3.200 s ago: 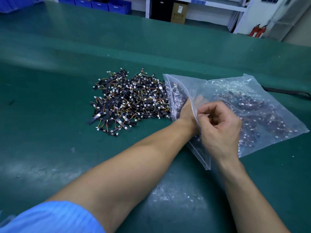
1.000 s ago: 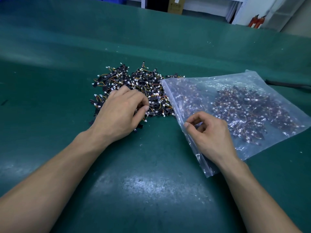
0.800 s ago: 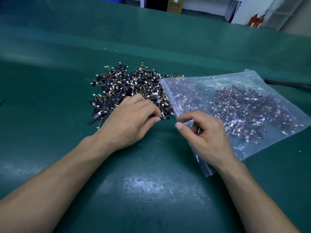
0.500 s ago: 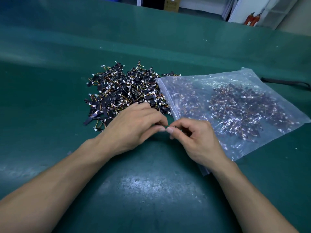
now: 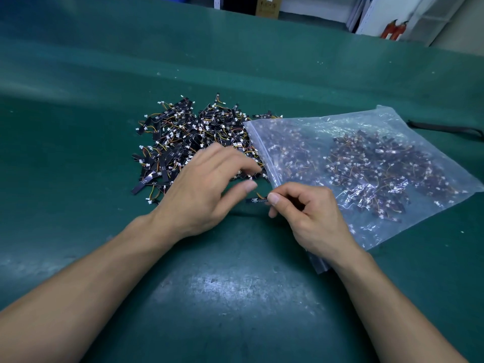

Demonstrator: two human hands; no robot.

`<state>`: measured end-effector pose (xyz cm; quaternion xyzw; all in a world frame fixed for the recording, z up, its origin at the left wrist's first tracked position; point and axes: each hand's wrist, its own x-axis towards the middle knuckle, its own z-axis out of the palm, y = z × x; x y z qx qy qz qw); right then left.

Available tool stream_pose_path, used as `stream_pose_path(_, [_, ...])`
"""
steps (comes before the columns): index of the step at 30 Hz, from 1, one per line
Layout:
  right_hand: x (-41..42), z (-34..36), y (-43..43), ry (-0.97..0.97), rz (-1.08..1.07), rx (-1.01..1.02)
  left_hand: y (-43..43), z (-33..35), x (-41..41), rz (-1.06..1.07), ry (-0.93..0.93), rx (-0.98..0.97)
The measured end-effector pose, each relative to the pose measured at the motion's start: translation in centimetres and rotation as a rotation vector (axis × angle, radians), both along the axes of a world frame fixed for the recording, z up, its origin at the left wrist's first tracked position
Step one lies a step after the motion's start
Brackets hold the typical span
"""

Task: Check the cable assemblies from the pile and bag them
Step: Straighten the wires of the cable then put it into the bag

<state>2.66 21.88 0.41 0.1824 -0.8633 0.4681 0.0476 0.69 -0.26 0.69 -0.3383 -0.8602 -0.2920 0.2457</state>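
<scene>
One clear zip bag (image 5: 348, 121) lay flat on the green mat (image 5: 235, 297), holding a spread of bagged assemblies (image 5: 366, 163) too many to count. One loose pile (image 5: 188, 137) sat just left of it, touching the bag's mouth edge. The right hand (image 5: 309, 213) pinched a single cable assembly (image 5: 256, 199) between thumb and forefinger, just beside that mouth. The left hand (image 5: 201, 189) hovered over the pile's near edge, fingers loosely spread, holding nothing. Bare mat lay wide to the left and on the near side

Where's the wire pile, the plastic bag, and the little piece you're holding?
wire pile (image 5: 188, 142), head view, middle of the heap.
plastic bag (image 5: 348, 124), head view, clear patch near its top edge.
little piece (image 5: 256, 200), head view, its black strip.
</scene>
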Motion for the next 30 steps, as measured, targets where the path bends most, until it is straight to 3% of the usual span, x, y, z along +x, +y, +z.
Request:
stream_pose_path(3, [-0.2, 0.1, 0.0, 0.031, -0.069, -0.073, -0.1, 0.3, 0.1, 0.046, -0.023, 0.104])
stream_pose_path(10, [-0.1, 0.0, 0.0, 0.006, -0.024, -0.124, 0.2, 0.2, 0.4, 0.003, -0.131, 0.108])
stream_pose_path(25, [0.3, 0.1, -0.2, 0.022, 0.087, 0.072, 0.9, -0.5, 0.5, -0.117, -0.116, 0.163])
stream_pose_path(30, [0.2, 0.1, -0.1, 0.050, 0.087, 0.098, 1.1, -0.6, 0.7, -0.149, -0.219, 0.253])
